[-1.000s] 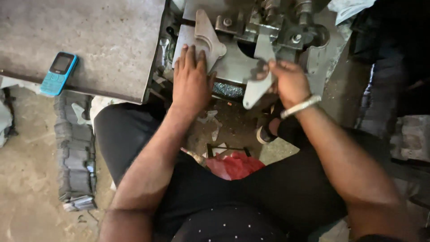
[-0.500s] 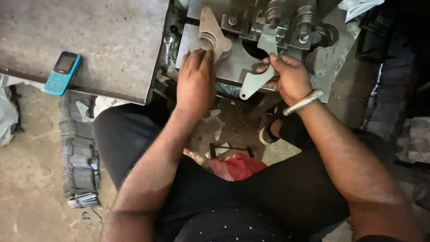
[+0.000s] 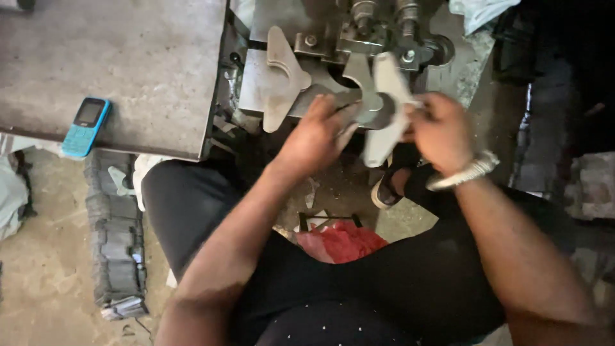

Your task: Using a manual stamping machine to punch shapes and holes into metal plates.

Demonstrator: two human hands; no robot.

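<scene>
Left hand (image 3: 317, 131) has moved right off the far flat plate (image 3: 282, 77), now meeting the right hand (image 3: 442, 131); both grip one grey metal plate (image 3: 384, 109).

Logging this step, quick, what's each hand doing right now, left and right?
Left hand: fingers on the lower end of the metal plate, grip unclear.
Right hand: closed on the plate's right edge, holding it at the machine.

Head camera looks steeply down, close over lap.
</scene>
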